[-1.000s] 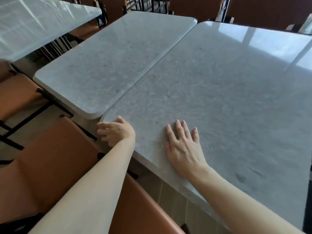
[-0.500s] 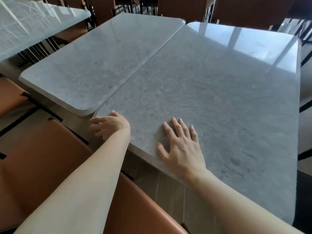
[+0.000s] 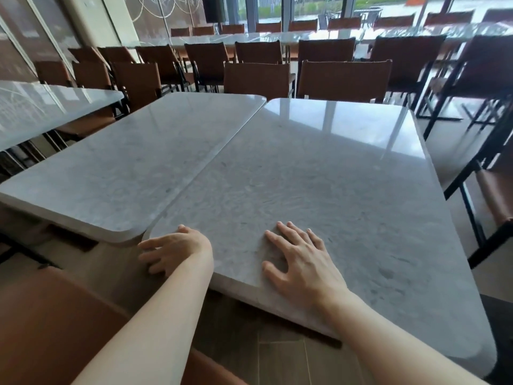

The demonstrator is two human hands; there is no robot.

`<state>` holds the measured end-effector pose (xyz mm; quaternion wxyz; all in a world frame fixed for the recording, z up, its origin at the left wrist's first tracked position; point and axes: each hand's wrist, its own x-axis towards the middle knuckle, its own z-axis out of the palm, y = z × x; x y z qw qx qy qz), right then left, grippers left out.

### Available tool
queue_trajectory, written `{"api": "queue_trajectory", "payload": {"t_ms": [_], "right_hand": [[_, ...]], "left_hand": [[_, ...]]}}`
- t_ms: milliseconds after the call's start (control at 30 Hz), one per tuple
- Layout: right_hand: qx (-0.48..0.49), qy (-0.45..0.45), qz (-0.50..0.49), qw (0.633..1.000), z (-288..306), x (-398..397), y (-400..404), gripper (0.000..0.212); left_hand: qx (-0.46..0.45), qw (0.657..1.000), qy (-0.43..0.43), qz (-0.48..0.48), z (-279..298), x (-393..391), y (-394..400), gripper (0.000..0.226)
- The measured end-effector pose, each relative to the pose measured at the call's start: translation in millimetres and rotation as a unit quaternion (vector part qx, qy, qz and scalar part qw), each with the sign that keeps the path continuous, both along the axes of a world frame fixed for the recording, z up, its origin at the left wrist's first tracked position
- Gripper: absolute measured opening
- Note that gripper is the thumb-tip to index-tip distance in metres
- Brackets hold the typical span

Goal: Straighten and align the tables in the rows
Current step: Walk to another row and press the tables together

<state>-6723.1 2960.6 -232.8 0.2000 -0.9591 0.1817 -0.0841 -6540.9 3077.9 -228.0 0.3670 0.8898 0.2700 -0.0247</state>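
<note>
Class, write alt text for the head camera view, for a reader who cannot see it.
A person's left hand grips the near corner of a grey marble-look table, while the right hand presses flat on its top. A matching table adjoins it on the left, their near edges out of line, and rows of brown chairs stand beyond.

Brown chairs (image 3: 256, 77) line up at twelve o'clock, another chair back (image 3: 55, 323) sits at seven, windows (image 3: 313, 6) far beyond.
</note>
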Motion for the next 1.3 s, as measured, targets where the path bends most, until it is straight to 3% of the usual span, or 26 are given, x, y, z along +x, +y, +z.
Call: {"api": "queue_trajectory", "payload": {"t_ms": [167, 400, 500, 600, 700, 767, 833, 867, 967, 1067, 1167, 1300], "right_hand": [[-0.008, -0.002, 0.005, 1.0, -3.3, 2.8, 0.1, 0.069], [-0.011, 0.006, -0.011, 1.0, 1.4, 1.3, 3.1, 0.073], [-0.012, 0.011, -0.014, 1.0, 1.4, -1.1, 4.8, 0.072], [-0.021, -0.001, -0.016, 1.0, 2.1, -1.2, 6.8, 0.062], [-0.031, -0.037, -0.073, 0.996, -0.4, -3.8, 9.0, 0.048], [-0.055, -0.066, -0.143, 0.986, 0.2, -7.1, 12.5, 0.035], [-0.054, -0.071, -0.183, 0.979, 1.7, -14.8, 17.9, 0.04], [-0.043, -0.053, -0.177, 0.982, 2.1, -20.7, 21.4, 0.052], [-0.051, 0.076, -0.086, 0.992, 0.8, -46.6, 25.2, 0.094], [-0.094, 0.165, -0.06, 0.98, 5.6, -75.8, 18.3, 0.107], [-0.124, 0.163, -0.112, 0.972, 2.8, -84.4, 16.8, 0.115], [-0.139, 0.154, -0.119, 0.971, -2.2, -81.2, 19.4, 0.117]], "left_hand": [[0.004, 0.998, 0.015, -0.062, 3.2, -7.6, 8.3, 0.088], [0.199, 0.93, 0.087, -0.296, 5.4, -4.4, 33.7, 0.101], [0.298, 0.847, -0.036, -0.439, -4.5, -4.7, 50.8, 0.083], [0.238, 0.758, -0.154, -0.587, -13.8, 1.6, 71.1, 0.069], [0.241, 0.674, -0.173, -0.676, -11.4, 18.1, 77.0, 0.078], [0.276, 0.598, -0.2, -0.725, -7.2, 33.6, 75.5, 0.077], [0.288, 0.525, -0.229, -0.768, -3.6, 46.5, 72.3, 0.073], [0.281, 0.505, -0.233, -0.782, -3.6, 51.4, 70.7, 0.07], [0.257, 0.507, -0.212, -0.795, -8.4, 61.1, 68.9, 0.07], [0.264, 0.51, -0.214, -0.791, -8.7, 64.2, 68.4, 0.073], [0.252, 0.519, -0.216, -0.788, -8.7, 63.9, 69.0, 0.076], [0.25, 0.5, -0.22, -0.799, -9.6, 64.5, 69.4, 0.092]]}}
